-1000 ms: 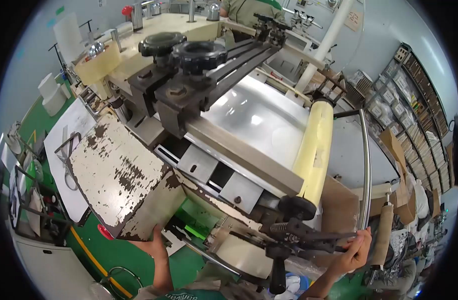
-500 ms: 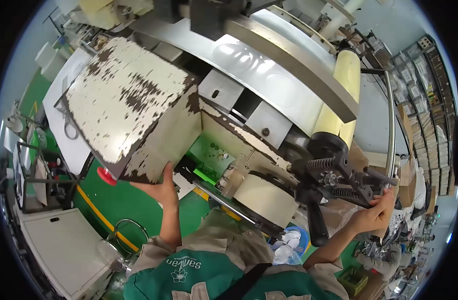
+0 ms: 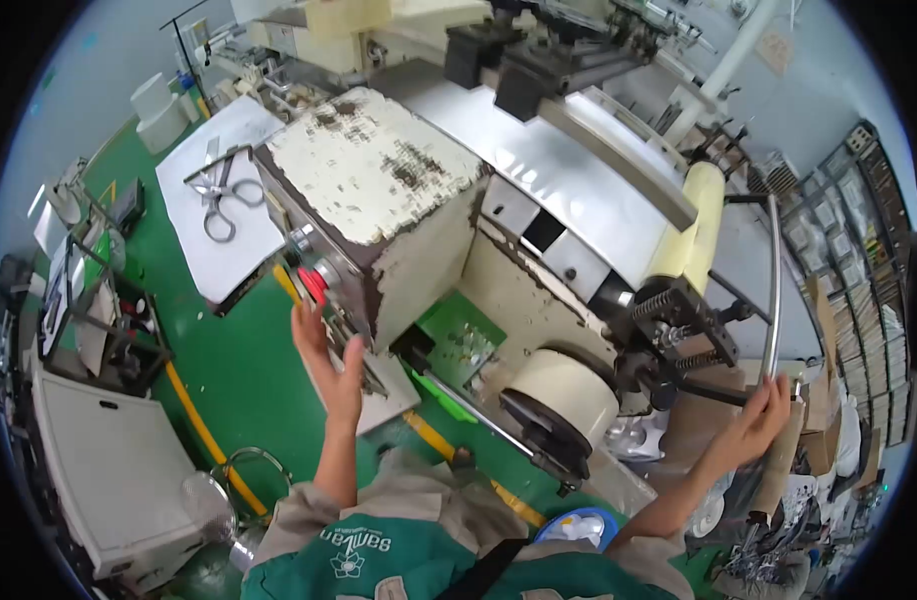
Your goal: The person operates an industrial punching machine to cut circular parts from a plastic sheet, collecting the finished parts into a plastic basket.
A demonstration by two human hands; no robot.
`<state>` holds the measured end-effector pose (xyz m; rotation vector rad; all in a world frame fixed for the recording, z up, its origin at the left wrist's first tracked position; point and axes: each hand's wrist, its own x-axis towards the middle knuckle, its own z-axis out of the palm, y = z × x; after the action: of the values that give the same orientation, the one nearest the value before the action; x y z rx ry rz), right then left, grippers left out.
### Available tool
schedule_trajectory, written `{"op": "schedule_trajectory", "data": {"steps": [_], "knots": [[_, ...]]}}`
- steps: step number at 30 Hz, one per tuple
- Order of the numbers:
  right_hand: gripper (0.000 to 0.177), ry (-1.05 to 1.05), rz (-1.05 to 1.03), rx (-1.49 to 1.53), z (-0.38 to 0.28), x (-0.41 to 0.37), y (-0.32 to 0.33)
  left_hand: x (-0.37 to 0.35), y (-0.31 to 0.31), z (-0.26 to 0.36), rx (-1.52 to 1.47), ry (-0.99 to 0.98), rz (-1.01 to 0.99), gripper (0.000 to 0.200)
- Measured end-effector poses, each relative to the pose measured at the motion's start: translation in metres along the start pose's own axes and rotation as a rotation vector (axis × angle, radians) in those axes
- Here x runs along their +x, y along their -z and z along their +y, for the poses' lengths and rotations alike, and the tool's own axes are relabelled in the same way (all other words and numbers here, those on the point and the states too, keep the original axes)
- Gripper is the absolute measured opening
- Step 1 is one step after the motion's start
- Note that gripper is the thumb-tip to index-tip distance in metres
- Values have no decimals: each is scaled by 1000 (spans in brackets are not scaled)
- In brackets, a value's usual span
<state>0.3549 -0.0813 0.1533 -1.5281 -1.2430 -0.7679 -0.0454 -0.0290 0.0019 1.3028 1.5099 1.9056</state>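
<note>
My left hand (image 3: 329,370) is open, fingers spread, just below and in front of a red push button (image 3: 313,285). The button sits on the side of a machine housing (image 3: 379,165) with chipped cream paint. To the right, my right hand (image 3: 759,418) has its fingers curled round the lower end of a bent metal bar (image 3: 776,290). Near that bar are a black spring mechanism (image 3: 684,330) and a pale yellow roller (image 3: 701,225). A wide cream roll (image 3: 569,395) is mounted low on the machine's front, between my hands.
Scissors (image 3: 219,200) lie on a white sheet (image 3: 184,185) at the left. A white cabinet (image 3: 109,460) stands lower left. A blue basket (image 3: 607,528) with white pieces is by my body. Cardboard boxes (image 3: 824,400) and shelves (image 3: 849,230) line the right.
My left hand has moved from the housing's lower edge to below the red button. The view has shifted, showing the scissors fully. A black handle no longer hangs down beside the roll.
</note>
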Motion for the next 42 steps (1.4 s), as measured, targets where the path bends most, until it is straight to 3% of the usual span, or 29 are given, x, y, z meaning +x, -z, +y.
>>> {"op": "schedule_trajectory", "data": {"steps": [2,4,6,8,9,10,12,13,14,17,20,21,22,24,26,27,29,30,33,36,37,40,42], "knots": [[18,114,154,-162,-30,-19,24,13,25,4,-16,-53,119,59],[15,212,275,-105,-65,-51,35,35,57,-2,47,-108,229,49],[20,252,199,401,-112,-87,14,65,94,-13,113,-163,304,38],[24,82,-34,569,-185,-132,-27,97,135,-19,233,-219,311,32],[26,135,-271,363,-226,-142,-43,115,162,-27,325,-256,271,30],[37,106,-465,316,-255,-160,-65,133,184,-38,400,-292,247,29],[68,-230,-732,641,-305,-205,-104,159,215,-52,504,-273,204,24],[74,-419,-709,704,-326,-233,-118,170,224,-57,454,-242,162,23],[75,-464,-669,662,-336,-238,-127,180,232,-60,405,-215,123,22],[72,-562,-513,564,-356,-247,-142,192,229,-40,24,-62,-157,13],[70,-491,-561,389,-364,-230,-123,197,225,14,-657,99,-804,14],[62,-394,-476,368,-373,-225,-113,205,221,24,-911,8,-1103,18],[50,-252,-350,313,-377,-236,-107,203,214,46,-1096,-23,-1167,25],[39,47,-516,432,-374,-263,-98,201,202,76,-1344,-106,-1237,19],[32,-376,-1023,680,-401,-290,-109,193,202,84,-1618,-100,-1295,17],[33,-608,-1082,745,-409,-314,-124,189,210,80,-1636,-39,-1320,17],[40,-1084,-1097,831,-409,-355,-172,184,219,71,-1703,50,-1361,17],[47,-1338,-1050,860,-408,-367,-195,204,217,72,-1612,-185,-1435,16],[43,-1667,-972,1018,-411,-385,-256,213,239,56,-1622,-345,-1477,12],[40,-1662,-813,978,-440,-393,-288,250,265,27,-1737,-407,-1489,12],[34,-1734,-630,1153,-453,-394,-296,269,274,21,-1719,-379,-1466,12],[31,-1829,-349,1229,-469,-420,-315,317,301,-19,-1570,-261,-1432,13],[29,-1854,-207,1207,-476,-439,-327,336,318,-53,-1253,-168,-1313,14]]}}
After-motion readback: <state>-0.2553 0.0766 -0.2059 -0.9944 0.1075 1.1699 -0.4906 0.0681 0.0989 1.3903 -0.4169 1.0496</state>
